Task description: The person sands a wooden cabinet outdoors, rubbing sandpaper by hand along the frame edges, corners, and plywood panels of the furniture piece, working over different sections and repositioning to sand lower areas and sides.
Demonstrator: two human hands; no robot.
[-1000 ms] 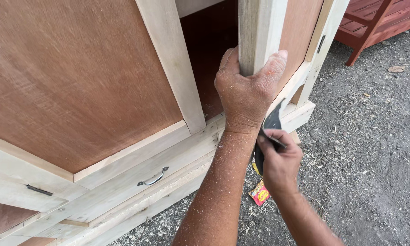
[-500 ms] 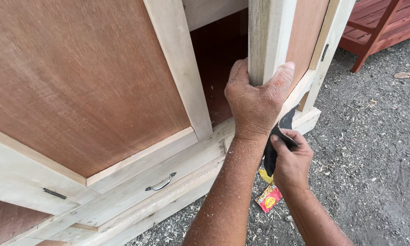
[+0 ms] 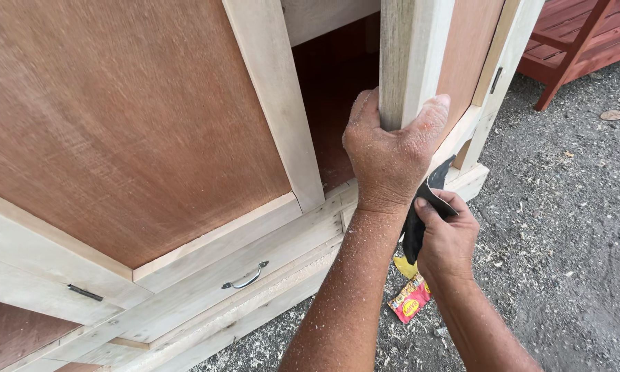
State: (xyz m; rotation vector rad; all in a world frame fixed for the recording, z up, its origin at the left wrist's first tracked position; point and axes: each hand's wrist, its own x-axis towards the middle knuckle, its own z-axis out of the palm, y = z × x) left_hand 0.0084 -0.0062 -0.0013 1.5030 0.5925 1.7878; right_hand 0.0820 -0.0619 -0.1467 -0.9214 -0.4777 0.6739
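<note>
Left of the door edge (image 3: 410,55): cabinet panel (image 3: 117,117), drawer handle (image 3: 245,277). Left hand (image 3: 389,155) was clamped round that edge; right hand (image 3: 448,238), just below, pinched folded dark sandpaper (image 3: 420,213). Sawdust showed sanding underway; finished share unclear.

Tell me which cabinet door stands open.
The narrow right door, gripped at its edge by the left hand, is swung open, exposing the dark interior; the wide door on the left stays shut.
</note>
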